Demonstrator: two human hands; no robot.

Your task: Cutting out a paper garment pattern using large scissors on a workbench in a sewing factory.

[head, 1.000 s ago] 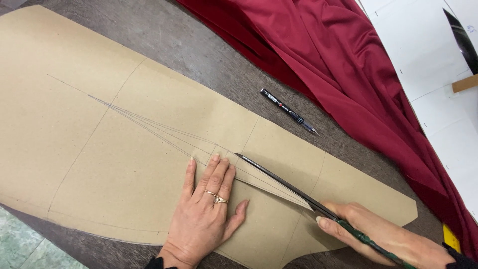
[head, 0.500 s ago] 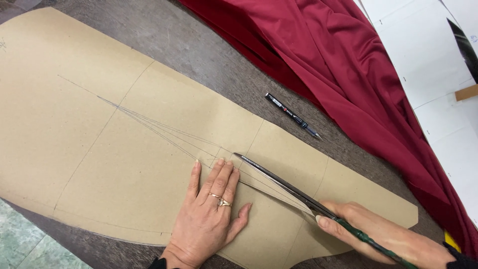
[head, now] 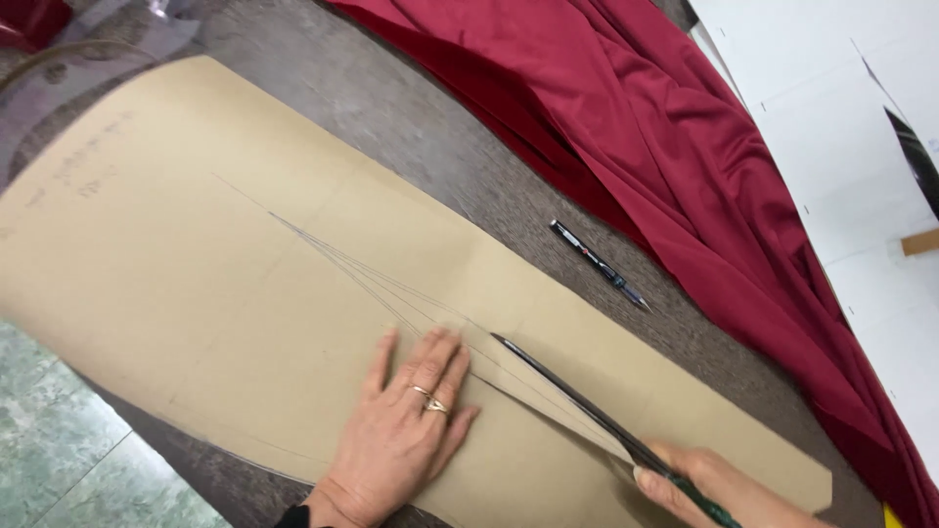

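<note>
— Since a second ago the view has swung, so the brown paper pattern (head: 245, 293) sits more to the right in the frame, and a strip of clear plastic (head: 88, 59) has come in at the top left. Both hands are placed much as before.

— What are the hands doing?

— Left hand (head: 406, 430) lies flat and spread wide on the pattern, fingers pointing up along the pencil lines, a ring on one finger. Right hand (head: 714, 484) is closed around the green handle of long scissors (head: 577, 406). Their blades lie along a slit in the paper, tip just beside the left fingertips.

— Where are the edges?

— Near edge of the pattern curves along the table (head: 391, 108) edge at bottom left, with green floor (head: 59, 450) beyond. Far edge runs diagonally from top left to lower right. Ahead of the scissor tip the paper is bare, only faint pencil lines fanning toward the upper left.

— Anything nearby in the way?

— Black pen (head: 599, 265) lies on the table just past the far edge, apart from the paper. Red cloth (head: 704, 156) is heaped behind it, close to the pen but clear of the pattern. White sheets (head: 841, 127) lie at the far right.
</note>
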